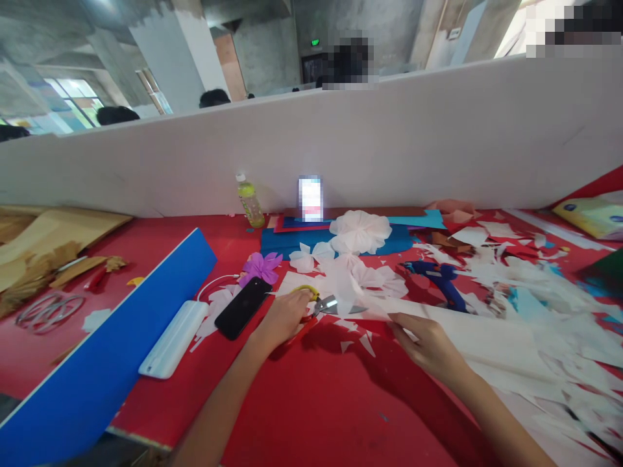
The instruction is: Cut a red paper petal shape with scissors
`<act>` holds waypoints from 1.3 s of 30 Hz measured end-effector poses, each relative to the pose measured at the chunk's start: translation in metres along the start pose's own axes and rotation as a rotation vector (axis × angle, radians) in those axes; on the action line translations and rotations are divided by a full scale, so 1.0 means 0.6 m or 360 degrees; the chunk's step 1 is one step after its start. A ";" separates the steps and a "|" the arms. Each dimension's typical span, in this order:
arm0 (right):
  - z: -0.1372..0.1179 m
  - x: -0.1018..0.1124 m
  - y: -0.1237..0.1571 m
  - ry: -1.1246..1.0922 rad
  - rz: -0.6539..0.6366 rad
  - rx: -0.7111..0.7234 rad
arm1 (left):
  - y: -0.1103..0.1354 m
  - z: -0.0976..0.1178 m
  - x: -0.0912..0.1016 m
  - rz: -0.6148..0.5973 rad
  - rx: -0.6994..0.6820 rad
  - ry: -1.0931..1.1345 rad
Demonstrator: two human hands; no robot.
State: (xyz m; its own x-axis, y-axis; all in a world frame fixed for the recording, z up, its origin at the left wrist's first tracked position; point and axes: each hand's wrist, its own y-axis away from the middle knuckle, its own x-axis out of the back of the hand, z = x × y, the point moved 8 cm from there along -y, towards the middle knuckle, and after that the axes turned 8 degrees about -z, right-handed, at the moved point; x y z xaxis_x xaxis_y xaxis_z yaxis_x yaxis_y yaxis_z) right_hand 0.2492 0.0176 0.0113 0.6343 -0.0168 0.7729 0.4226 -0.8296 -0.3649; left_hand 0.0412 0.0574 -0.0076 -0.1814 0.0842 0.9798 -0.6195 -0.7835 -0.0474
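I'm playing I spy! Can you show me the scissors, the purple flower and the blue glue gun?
Scissors (320,305): head view, near where the blades cross.
Purple flower (263,267): head view, on petals near its middle.
Blue glue gun (442,277): head view, on its body.

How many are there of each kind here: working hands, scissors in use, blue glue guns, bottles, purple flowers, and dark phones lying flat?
Left hand and right hand: 2
Scissors, held in the left hand: 1
Blue glue gun: 1
Bottle: 1
Purple flower: 1
Dark phone, lying flat: 1
Total: 7
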 end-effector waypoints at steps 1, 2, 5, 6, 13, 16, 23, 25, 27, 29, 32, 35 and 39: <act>0.002 -0.003 0.001 0.0001 -0.0010 0.0007 | -0.001 -0.001 -0.003 -0.0007 0.0012 -0.0003; 0.003 -0.006 0.003 0.0010 -0.0023 0.0016 | -0.003 -0.002 -0.006 -0.0014 0.0027 -0.0008; 0.004 -0.015 0.006 0.0043 -0.0063 0.0048 | -0.004 -0.002 -0.009 -0.0011 0.0075 -0.0017; 0.003 -0.017 0.006 0.0052 -0.0070 0.0060 | -0.004 -0.001 -0.009 -0.0007 0.0080 -0.0023; 0.001 -0.014 0.004 0.0062 -0.0061 0.0057 | 0.005 0.005 0.001 0.0074 -0.0006 -0.0031; 0.005 -0.012 0.002 0.0047 -0.0061 0.0002 | 0.006 0.001 0.002 0.0115 0.0000 -0.0021; 0.004 -0.003 -0.003 -0.0023 -0.0019 -0.0058 | 0.004 -0.031 0.018 0.0240 0.0412 -0.0017; 0.004 -0.004 -0.005 -0.0038 -0.0059 -0.0079 | 0.008 -0.046 0.014 0.0188 0.0614 -0.0037; 0.008 -0.008 -0.006 -0.0067 -0.0109 -0.0118 | 0.011 -0.053 0.006 0.0127 0.0729 -0.0062; 0.013 -0.013 -0.006 -0.0116 -0.0163 -0.0161 | 0.014 -0.053 -0.001 0.0055 0.0784 -0.0075; 0.023 -0.023 -0.004 -0.0219 -0.0225 -0.0246 | 0.016 -0.045 -0.002 0.0003 0.0778 -0.0057; 0.033 -0.032 -0.002 -0.0364 -0.0254 -0.0364 | 0.012 -0.023 0.016 0.0177 0.0557 0.0258; 0.033 -0.047 0.000 -0.0657 -0.0283 -0.0494 | 0.001 -0.004 -0.001 0.0260 0.0214 0.1573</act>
State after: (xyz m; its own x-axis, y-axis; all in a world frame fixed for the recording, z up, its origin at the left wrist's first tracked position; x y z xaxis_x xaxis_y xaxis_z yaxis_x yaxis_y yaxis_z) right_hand 0.2441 0.0294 -0.0210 0.7983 0.3077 0.5177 0.3755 -0.9264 -0.0283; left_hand 0.0391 0.0586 -0.0088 -0.8454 0.3942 0.3604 -0.4505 -0.8888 -0.0844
